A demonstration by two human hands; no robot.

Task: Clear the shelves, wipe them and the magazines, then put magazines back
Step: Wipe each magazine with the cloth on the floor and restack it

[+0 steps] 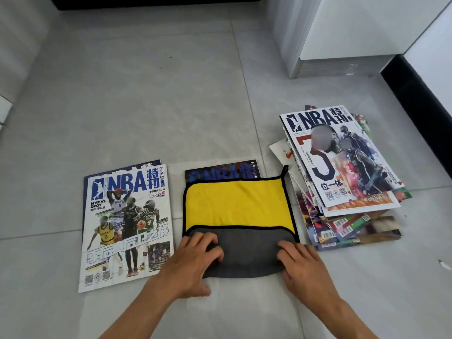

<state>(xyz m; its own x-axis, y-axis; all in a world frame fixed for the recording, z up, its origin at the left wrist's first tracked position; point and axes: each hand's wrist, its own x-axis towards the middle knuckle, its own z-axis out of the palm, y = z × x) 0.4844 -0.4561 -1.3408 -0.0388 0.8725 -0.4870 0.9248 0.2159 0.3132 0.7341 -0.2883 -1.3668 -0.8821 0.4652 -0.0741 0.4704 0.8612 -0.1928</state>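
Pale grey tiled floor (151, 99) in even, soft light
A glossy white cabinet (342, 28) stands at the far right corner, a black skirting strip (420, 104) along the right edge.

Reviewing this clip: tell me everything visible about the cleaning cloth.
The cloth looks like soft microfibre, yellow on one face and grey on the other, with black edging and a small hanging loop at its far right corner. It lies flat over a dark magazine on the floor, its near edge folded over so the grey shows. The left hand and right hand grip the folded part's corners.
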